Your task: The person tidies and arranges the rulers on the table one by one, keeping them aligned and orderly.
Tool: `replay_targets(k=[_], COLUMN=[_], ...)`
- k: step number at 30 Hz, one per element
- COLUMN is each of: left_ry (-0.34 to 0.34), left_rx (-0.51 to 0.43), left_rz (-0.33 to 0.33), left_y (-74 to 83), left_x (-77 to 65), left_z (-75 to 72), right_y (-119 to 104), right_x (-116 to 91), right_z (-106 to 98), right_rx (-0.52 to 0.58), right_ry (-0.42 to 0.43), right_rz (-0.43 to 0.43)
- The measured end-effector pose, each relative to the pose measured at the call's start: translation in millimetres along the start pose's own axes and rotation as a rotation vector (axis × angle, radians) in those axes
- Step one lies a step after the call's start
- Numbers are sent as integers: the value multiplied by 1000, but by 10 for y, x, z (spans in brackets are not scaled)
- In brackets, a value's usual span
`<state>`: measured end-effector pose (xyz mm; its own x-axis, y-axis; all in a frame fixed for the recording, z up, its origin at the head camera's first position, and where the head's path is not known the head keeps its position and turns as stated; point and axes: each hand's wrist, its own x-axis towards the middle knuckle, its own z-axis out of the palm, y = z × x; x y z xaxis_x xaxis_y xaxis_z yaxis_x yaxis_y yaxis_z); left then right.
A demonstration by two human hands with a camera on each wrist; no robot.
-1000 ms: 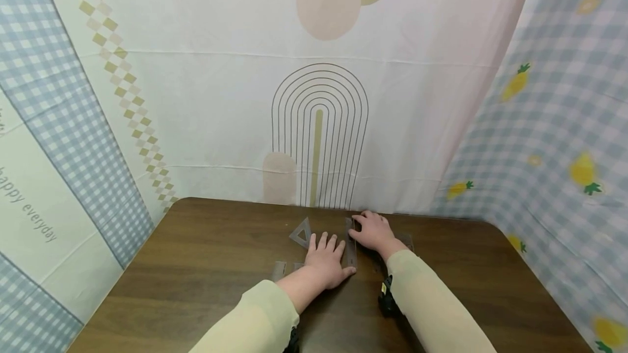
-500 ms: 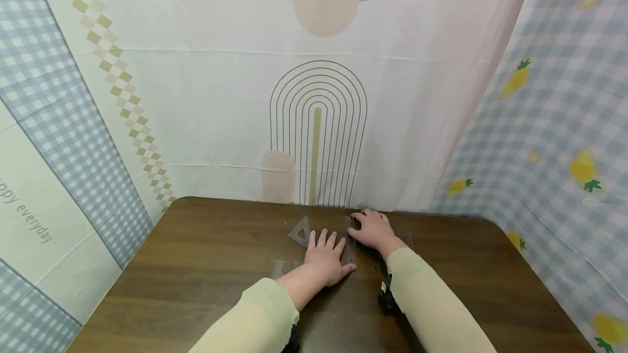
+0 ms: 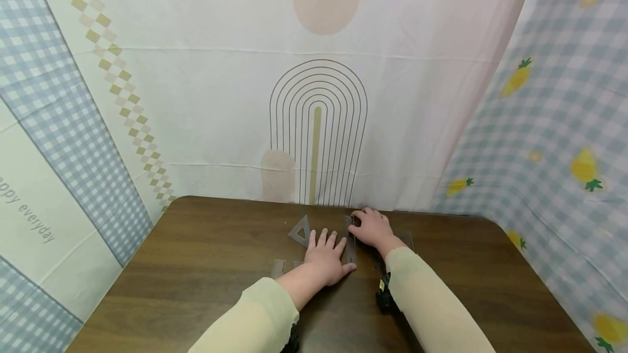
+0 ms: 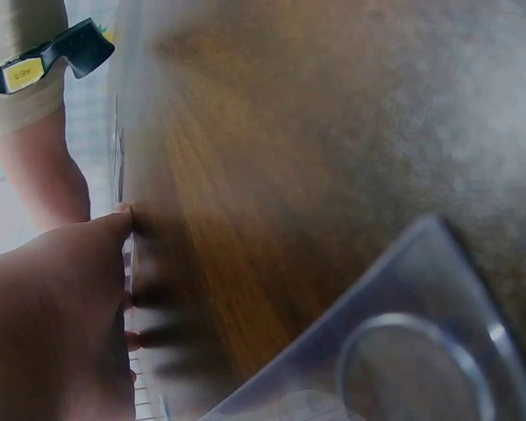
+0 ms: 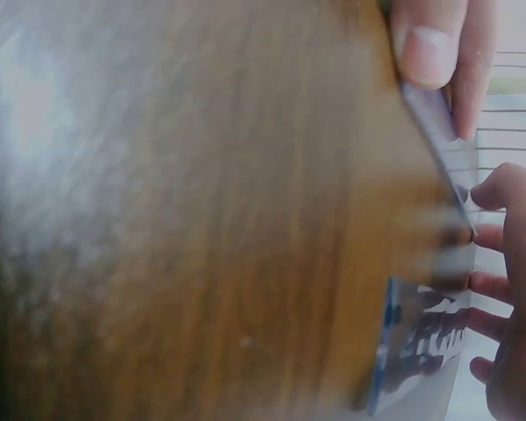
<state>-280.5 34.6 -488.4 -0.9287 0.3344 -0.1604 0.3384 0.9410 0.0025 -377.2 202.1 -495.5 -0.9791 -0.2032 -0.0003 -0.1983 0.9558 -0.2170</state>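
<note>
A clear ruler (image 3: 351, 253) lies lengthwise on the brown table, pointing away from me. My left hand (image 3: 326, 261) rests on it with spread fingers, thumb near its close end. My right hand (image 3: 374, 230) is at its far part, thumb and forefinger curled at the edge. In the right wrist view my right thumb (image 5: 427, 54) presses at the ruler (image 5: 438, 140), with my left hand (image 5: 522, 289) beyond. A small clear set square (image 3: 297, 231) lies left of the left fingertips. The left wrist view shows my left hand (image 4: 57, 307) from the side.
A clear straight-edged piece (image 3: 278, 268) lies left of my left wrist, and another clear piece (image 3: 407, 238) is partly hidden behind my right wrist. A clear plastic corner with a ring (image 4: 412, 281) is close to the left wrist camera. Patterned cloth (image 3: 221, 97) hangs behind the table (image 3: 196, 255).
The head view has tilted slightly, so the scene sits a little higher. Both hands keep their places at the ruler, with barely any movement.
</note>
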Motion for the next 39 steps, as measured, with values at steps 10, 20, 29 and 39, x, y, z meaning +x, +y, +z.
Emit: replay_targets(k=[10, 20, 29, 39], left_ry=[-1, 9, 31, 23], left_rx=[-7, -13, -18, -29], left_rz=[-1, -4, -7, -13], left_y=[18, 2, -7, -4], left_x=[-1, 59, 99, 42], left_z=[1, 80, 148, 86], right_y=[-7, -18, 3, 2], right_x=[12, 34, 84, 77], right_z=[-40, -96, -71, -57], right_rx=[36, 133, 541, 884], right_ry=[21, 99, 77, -6], right_rz=[26, 20, 48, 96])
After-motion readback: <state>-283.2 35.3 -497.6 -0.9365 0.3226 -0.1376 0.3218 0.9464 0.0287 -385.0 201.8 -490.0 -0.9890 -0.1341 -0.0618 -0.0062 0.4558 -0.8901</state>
